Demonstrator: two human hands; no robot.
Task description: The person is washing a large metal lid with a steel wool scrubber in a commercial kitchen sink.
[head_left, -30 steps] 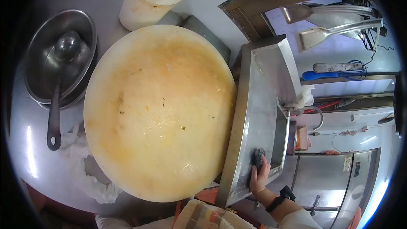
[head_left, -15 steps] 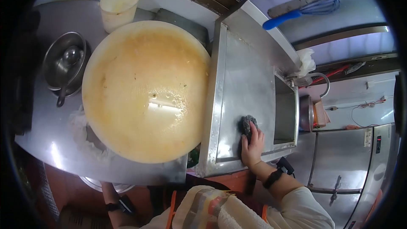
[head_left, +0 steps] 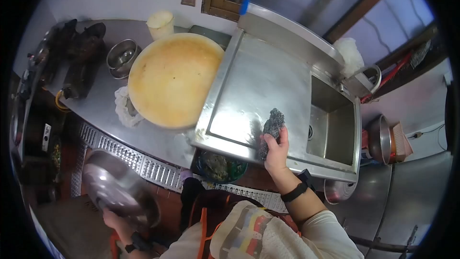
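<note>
My right hand [head_left: 277, 151] is closed around a dark grey steel wool scouring pad [head_left: 274, 123], holding it over the front part of the sink's metal drainboard [head_left: 268, 72]. At lower left, my left hand [head_left: 111, 219] grips a large round stainless steel basin [head_left: 122, 187] by its edge; the basin is tilted, slightly blurred and held beside the counter's front. Some fingers of that hand are hidden. A big round yellowish cutting board [head_left: 175, 79] lies on the steel counter [head_left: 165, 146] to the left of the drainboard.
The sink bowl [head_left: 333, 129] is at the right. On the counter are a cream bucket [head_left: 161, 24], metal bowls [head_left: 123, 55] and a crumpled white cloth [head_left: 126, 108]. Below stand a green container [head_left: 223, 168] and a floor drain grate [head_left: 124, 149]. Steel cabinets [head_left: 412, 196] stand right.
The view has shifted back and left. My right hand has lifted the scouring pad off the drainboard's surface and moved toward its front edge. My left hand has brought the basin out into view.
</note>
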